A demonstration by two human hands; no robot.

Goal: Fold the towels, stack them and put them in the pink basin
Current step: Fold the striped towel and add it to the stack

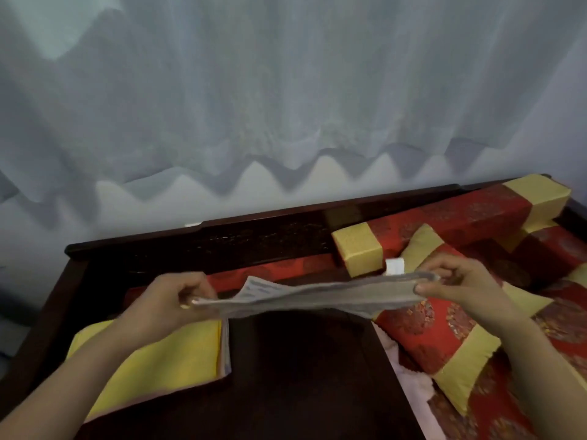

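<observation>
A grey towel (pixel 305 296) with a striped patch hangs stretched flat in the air above a dark wooden table (pixel 301 376). My left hand (pixel 171 300) pinches its left end. At the other end my right hand (pixel 460 284) grips the towel, which carries a small white tag. A folded yellow towel (pixel 152 354) lies on the table's left part under my left forearm, on top of other folded layers. A pale pink edge (pixel 394 354) shows along the table's right side; I cannot tell whether it is the basin.
Red and gold cushions (pixel 444 331) lie to the right, and a long red and gold bolster (pixel 444 223) rests against the dark carved wooden back rail (pixel 254 239). A pale curtain (pixel 286 90) hangs behind.
</observation>
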